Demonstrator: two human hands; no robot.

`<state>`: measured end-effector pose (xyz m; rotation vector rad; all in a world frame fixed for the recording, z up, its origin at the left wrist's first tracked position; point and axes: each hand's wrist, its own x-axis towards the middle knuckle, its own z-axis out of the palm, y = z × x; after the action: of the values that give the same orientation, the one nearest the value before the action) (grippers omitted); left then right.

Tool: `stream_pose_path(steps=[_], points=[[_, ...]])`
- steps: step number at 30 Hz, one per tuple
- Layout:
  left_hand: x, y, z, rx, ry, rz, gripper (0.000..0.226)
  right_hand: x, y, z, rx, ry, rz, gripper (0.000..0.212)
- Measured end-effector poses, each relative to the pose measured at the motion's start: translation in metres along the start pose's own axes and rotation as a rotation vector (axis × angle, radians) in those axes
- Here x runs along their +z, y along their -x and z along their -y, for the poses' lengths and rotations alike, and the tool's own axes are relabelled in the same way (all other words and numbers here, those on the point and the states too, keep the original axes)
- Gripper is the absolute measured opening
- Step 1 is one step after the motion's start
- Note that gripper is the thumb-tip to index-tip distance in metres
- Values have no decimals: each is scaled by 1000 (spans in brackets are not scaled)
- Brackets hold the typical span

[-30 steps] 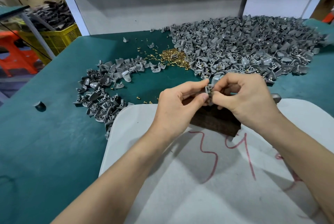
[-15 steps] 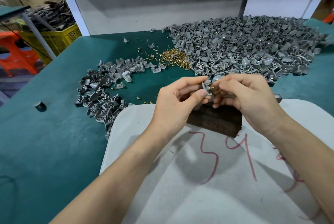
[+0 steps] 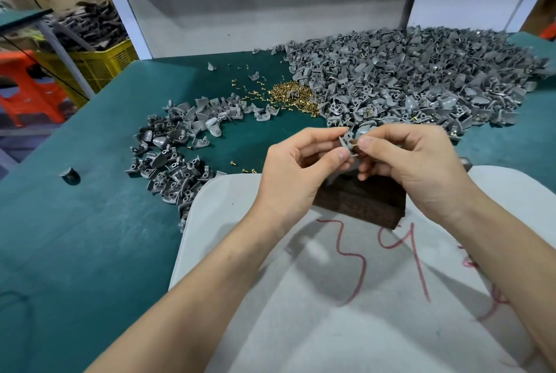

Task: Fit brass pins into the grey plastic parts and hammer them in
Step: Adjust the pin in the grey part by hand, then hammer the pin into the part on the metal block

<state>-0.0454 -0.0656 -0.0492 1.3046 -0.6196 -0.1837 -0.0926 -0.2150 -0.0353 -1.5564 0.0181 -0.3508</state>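
Pinching a small, curved grey plastic part (image 3: 349,141) between thumb and forefinger, the left hand (image 3: 296,168) is holding it above a dark, rough-grained block (image 3: 361,201). The right hand (image 3: 412,162) is pinching a tiny brass pin (image 3: 356,146) against the part's side, fingers curled. Behind them, a shiny heap of pins (image 3: 293,95) is lying beside a big grey pile (image 3: 406,77) on the green desk (image 3: 90,222).

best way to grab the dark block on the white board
Probably from above: thumb on the near face of the dark block, fingers over the far one. It lies flat on the white board, that face upright, bare. The left hand, holding a grey part, and the right hand, pinching a brass pin, hang over its far edge, so come from the near side.
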Motion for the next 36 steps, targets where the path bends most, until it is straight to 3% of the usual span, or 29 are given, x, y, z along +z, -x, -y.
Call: stream_pose_path(steps=[9, 29, 31, 33, 35, 36], points=[[1, 1, 2, 15, -83, -23, 24, 3, 2, 2, -8, 59, -62, 30], [1, 2, -2, 54, -167, 4, 25, 2, 4, 11, 16, 85, -34, 25], [0, 2, -3, 76, -186, 0, 25, -12, 2, 19, -62, 231, -89, 17], [-3, 1, -2, 90, -197, -6, 24, -36, -3, 23, -124, 595, -281, 19], [-6, 1, 1, 98, -255, -5, 22, -60, -8, 25, 58, 1023, -388, 34], [-8, 2, 4, 93, -291, -5, 21, -68, -7, 25, 237, 1187, -349, 43]])
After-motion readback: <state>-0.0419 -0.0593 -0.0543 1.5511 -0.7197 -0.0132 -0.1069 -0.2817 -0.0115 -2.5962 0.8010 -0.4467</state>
